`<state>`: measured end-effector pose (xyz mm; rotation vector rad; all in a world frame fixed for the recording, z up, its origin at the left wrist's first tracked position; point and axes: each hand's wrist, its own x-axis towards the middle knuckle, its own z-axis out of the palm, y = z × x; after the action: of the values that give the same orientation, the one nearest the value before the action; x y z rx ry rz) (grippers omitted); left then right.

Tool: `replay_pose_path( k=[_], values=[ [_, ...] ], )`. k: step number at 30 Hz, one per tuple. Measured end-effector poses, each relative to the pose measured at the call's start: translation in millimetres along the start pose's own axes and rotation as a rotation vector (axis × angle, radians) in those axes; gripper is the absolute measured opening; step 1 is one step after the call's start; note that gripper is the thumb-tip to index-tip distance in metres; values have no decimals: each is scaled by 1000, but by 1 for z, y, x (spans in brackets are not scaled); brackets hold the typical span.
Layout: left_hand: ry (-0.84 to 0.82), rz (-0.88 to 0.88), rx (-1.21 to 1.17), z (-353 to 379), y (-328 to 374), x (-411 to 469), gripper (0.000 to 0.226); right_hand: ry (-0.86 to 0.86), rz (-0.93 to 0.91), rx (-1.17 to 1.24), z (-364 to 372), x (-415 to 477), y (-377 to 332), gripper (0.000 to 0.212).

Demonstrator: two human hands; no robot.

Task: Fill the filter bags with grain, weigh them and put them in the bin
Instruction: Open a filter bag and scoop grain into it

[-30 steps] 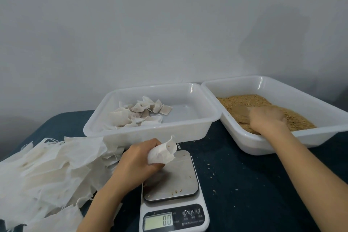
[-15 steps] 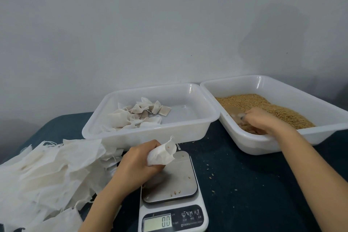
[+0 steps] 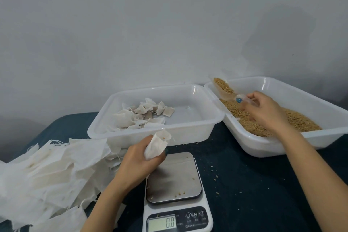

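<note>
My left hand [image 3: 137,160] grips a white filter bag [image 3: 157,146] with its mouth held open, above the back left corner of the scale [image 3: 174,177]. The scale's display [image 3: 162,223] reads 0.0. My right hand [image 3: 265,111] holds a clear plastic scoop [image 3: 224,88] heaped with grain, raised over the left end of the grain tray [image 3: 282,149]. Brown grain [image 3: 299,120] covers that tray's floor. The white bin [image 3: 188,133] in the middle holds several filled bags [image 3: 145,115] at its left side.
A big heap of unfilled filter bags [image 3: 49,175] lies at the left on the dark blue tablecloth [image 3: 254,194]. Loose grains are scattered on the cloth and on the scale's plate. A plain wall stands close behind the trays.
My right hand has come up out of the grain with the scoop now full and lifted toward the tray's left end. My left hand and the bag have stayed in place.
</note>
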<state>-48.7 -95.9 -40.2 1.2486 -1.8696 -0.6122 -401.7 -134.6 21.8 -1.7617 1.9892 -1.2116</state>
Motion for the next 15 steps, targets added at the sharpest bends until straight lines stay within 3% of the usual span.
replay_pose_path(
  k=[10, 15],
  values=[
    [-20, -48, 24, -4, -4, -1, 38, -346, -379, 74, 12, -27, -40, 27],
    [10, -74, 22, -5, -4, 0, 40, -331, -510, -102, 13, -31, -45, 29]
  ],
)
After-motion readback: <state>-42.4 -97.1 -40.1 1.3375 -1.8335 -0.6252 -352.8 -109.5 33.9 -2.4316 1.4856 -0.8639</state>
